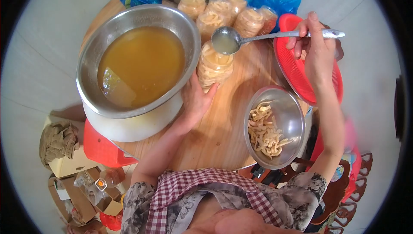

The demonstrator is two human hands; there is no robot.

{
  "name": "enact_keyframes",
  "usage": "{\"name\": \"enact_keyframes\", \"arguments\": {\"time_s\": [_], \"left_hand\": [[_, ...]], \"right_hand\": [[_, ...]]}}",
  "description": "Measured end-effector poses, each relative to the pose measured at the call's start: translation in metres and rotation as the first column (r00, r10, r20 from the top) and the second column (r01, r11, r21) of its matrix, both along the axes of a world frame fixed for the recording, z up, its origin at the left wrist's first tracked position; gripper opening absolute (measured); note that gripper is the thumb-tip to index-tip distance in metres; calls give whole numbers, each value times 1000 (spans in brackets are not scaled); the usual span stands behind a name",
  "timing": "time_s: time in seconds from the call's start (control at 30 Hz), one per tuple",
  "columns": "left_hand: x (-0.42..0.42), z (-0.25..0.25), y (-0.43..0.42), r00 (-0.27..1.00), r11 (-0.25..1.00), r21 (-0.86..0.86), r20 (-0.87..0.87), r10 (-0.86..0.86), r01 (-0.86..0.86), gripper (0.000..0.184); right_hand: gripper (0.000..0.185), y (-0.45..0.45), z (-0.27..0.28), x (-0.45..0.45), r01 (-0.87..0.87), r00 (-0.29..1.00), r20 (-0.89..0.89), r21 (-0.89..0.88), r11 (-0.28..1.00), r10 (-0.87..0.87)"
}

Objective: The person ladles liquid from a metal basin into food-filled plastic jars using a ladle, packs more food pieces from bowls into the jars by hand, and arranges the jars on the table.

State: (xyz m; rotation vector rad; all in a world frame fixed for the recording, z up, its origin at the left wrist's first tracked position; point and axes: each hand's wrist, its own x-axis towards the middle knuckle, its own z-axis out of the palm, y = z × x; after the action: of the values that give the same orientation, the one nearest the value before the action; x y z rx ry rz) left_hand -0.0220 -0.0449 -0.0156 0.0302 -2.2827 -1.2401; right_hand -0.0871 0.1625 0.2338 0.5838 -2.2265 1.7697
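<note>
Your left grip [198,98] is closed around the lower side of the jar [214,73] of pale strips, fingers near its base, which seems to brace it on the surface [215,135] and leave its top free. Your right grip [316,47] grasps the ladle [266,37] well along its handle, perhaps so that the hand stays clear of the jar while the ladle's bowl, with cloudy liquid in it, sits level over the jar's top; whether the two touch, you cannot tell from here. Just left of your left grip, the big metal basin [148,15] of amber liquid rests on a white base [133,129], raised and near, likely for a short reach. Beyond that grip, more jars [214,19] of strips stand close together, apparently grouped out of the way. Nearer your body than your right grip is the steel bowl [294,124] with loose strips, beside the red basket [301,75]
</note>
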Motion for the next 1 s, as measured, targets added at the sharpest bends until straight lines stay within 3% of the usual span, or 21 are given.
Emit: {"name": "enact_keyframes", "arguments": {"time_s": [0.13,0.17,0.27,0.5,0.73,0.87,1.0], "left_hand": [[0,-2,1,1000,999,-39,-6,11,-11,98],[-1,-3,1,1000,999,-39,10,7,-6,98],[-3,-5,1,1000,998,-56,-25,5,-6,98],[-3,-6,0,999,999,-47,-36,13,-15,100],[-3,-7,0,999,999,-38,-32,1,-2,100],[-3,-2,0,999,1000,-21,-35,-3,3,100],[-3,-5,0,1000,1000,-10,3,1,-1,100]], "right_hand": [[43,6,6,-4,10,999,38,-59,998,-8],[39,2,9,-1,85,995,55,-53,995,-82],[38,2,16,-1,51,998,35,-103,993,-48],[36,8,23,0,47,999,17,-55,997,-46],[41,11,-11,-9,52,994,101,-39,998,-48],[44,-7,-18,-8,-15,988,154,-104,994,31],[47,-52,-24,-4,-73,969,206,-290,954,137]]}}
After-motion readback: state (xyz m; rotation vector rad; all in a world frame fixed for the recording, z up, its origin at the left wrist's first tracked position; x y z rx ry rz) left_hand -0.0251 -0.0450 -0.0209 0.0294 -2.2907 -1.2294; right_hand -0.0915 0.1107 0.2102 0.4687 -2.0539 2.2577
